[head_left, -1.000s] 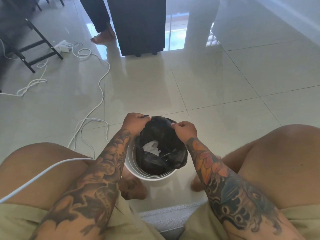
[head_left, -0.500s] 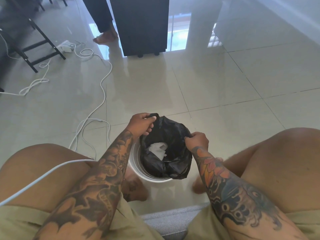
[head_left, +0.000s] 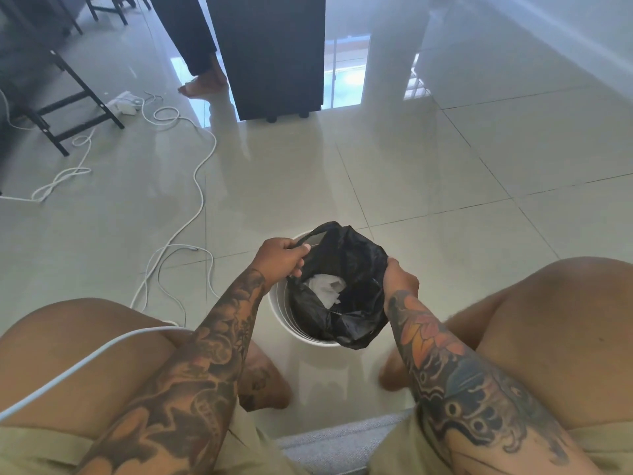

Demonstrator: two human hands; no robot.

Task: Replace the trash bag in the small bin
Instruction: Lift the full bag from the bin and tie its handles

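Observation:
A small white round bin (head_left: 284, 315) stands on the tiled floor between my knees. A black trash bag (head_left: 356, 265) sits partly raised out of it, its mouth open, with crumpled white paper (head_left: 323, 289) inside. My left hand (head_left: 279, 257) grips the bag's left rim and a thin handle loop. My right hand (head_left: 399, 281) grips the bag's right rim. The lower part of the bag hangs over the bin's near right edge.
White cables (head_left: 191, 200) snake over the floor to the left, leading to a power strip (head_left: 125, 102). A dark cabinet (head_left: 274, 56) stands ahead, with another person's bare foot (head_left: 202, 85) beside it. A black frame stand (head_left: 68, 108) is at far left.
Both hands have spread apart, lifted the bag's rim upward and opened its mouth wider. The bag has risen further out of the bin.

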